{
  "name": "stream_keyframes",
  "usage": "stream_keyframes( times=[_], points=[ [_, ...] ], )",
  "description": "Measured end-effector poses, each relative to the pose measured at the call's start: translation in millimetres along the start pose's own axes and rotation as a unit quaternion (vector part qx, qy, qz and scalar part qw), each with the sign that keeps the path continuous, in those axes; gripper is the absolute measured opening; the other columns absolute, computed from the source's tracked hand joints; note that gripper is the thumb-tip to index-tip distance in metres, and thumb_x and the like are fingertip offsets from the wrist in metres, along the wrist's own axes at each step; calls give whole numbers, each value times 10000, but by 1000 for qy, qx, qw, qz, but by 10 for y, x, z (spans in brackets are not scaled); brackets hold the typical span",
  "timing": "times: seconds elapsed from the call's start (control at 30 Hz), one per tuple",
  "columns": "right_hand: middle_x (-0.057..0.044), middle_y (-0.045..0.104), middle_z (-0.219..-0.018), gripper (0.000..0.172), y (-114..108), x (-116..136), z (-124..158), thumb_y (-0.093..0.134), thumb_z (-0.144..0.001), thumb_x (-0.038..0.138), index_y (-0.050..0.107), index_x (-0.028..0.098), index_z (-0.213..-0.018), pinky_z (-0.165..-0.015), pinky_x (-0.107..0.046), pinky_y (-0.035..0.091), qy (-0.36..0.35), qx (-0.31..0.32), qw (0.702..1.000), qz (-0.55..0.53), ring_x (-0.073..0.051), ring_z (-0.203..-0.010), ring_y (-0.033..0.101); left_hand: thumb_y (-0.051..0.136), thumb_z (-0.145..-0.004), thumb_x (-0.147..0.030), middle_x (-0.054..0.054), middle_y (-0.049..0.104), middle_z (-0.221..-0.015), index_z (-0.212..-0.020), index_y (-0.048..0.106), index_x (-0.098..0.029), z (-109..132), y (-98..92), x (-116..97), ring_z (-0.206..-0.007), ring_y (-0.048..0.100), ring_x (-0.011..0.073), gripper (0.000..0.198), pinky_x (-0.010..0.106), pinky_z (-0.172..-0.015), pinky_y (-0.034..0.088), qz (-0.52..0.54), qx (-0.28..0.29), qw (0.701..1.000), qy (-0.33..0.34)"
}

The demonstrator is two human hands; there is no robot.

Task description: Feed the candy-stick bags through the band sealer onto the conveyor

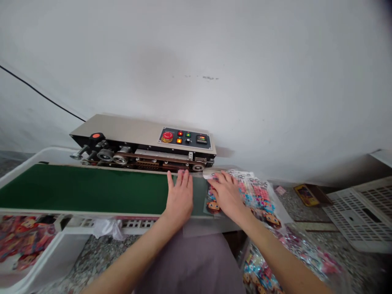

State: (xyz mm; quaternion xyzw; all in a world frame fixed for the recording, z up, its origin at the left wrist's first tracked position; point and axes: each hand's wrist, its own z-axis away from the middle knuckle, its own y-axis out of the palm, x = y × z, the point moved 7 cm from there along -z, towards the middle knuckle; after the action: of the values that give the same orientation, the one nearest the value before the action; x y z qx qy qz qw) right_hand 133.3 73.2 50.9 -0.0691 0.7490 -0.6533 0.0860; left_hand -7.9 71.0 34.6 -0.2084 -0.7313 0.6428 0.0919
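Note:
My left hand (180,195) lies flat, fingers stretched out, on the right end of the green conveyor belt (79,188). My right hand (226,192) rests with fingers spread on a clear printed packet (211,204) that lies at the belt's right end, in front of the sealing machine (143,143). More colourful packets (260,196) are stacked just right of that hand. The machine's control panel (185,138) shows a red button and lit lamps.
A white crate (27,245) with printed packets stands at lower left. A heap of packets (294,253) lies at lower right on the speckled floor. A white slatted crate (364,212) stands at far right. A white wall is behind, with a black cable (39,94).

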Motion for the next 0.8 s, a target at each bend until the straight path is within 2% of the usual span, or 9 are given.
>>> stream_keyframes(
  times=[0.1, 0.17, 0.23, 0.3, 0.43, 0.67, 0.8],
  points=[
    [-89, 613, -1387, 360, -48, -112, 34, 493, -974, 203, 672, 251, -1282, -1050, -466, 359, 13, -33, 999, 0, -310, -1333, 433, 397, -954, -142, 154, 384, -1593, -1483, 452, -103, -3, 4, -271, -1501, 307, 304, 533, 659, -1226, 58, 44, 2, 993, 106],
    [-89, 606, -1398, 368, -80, -240, 70, 453, -988, 198, 676, 242, -1277, -1050, -463, 362, 32, -41, 999, 16, -311, -1331, 432, 341, -1032, -266, 132, 357, -1611, -1525, 386, -121, 6, 67, -510, -1518, 272, 271, 516, 629, -1234, 104, 77, 6, 980, 186],
    [-101, 598, -1403, 368, -91, -349, 83, 436, -1001, 228, 682, 240, -1274, -1053, -468, 361, 42, -32, 998, 34, -321, -1334, 428, 285, -1062, -424, 128, 306, -1633, -1551, 335, -125, 7, 170, -668, -1534, 222, 278, 575, 636, -1223, 143, 90, 9, 971, 223],
    [-120, 574, -1423, 375, -78, -401, 56, 428, -1012, 275, 674, 248, -1293, -1062, -483, 354, 40, -18, 998, 44, -337, -1353, 409, 247, -1058, -508, 126, 272, -1646, -1562, 312, -132, 0, 284, -725, -1543, 182, 295, 632, 668, -1205, 154, 85, 10, 970, 226],
    [-130, 504, -1489, 373, 1, -385, -90, 440, -1014, 361, 671, 293, -1299, -1074, -512, 344, 37, 7, 999, 16, -349, -1396, 364, 232, -1057, -520, 126, 244, -1657, -1574, 286, -149, 11, 401, -690, -1556, 119, 291, 638, 691, -1198, 134, 74, 5, 972, 223],
    [-85, 518, -1473, 303, 105, -409, -273, 466, -995, 335, 731, 319, -1143, -1099, -530, 312, 76, 66, 992, -75, -309, -1398, 368, 227, -1058, -518, 121, 248, -1659, -1584, 264, -172, 19, 386, -624, -1550, 136, 307, 631, 690, -1198, 123, 85, 13, 973, 216],
    [-83, 529, -1456, 316, 114, -427, -268, 464, -980, 287, 724, 313, -1157, -1095, -509, 316, 83, 59, 992, -75, -291, -1386, 378, 213, -1062, -504, 112, 271, -1653, -1581, 272, -169, 23, 379, -624, -1540, 176, 314, 620, 702, -1184, 159, 81, 10, 974, 213]
  ],
)
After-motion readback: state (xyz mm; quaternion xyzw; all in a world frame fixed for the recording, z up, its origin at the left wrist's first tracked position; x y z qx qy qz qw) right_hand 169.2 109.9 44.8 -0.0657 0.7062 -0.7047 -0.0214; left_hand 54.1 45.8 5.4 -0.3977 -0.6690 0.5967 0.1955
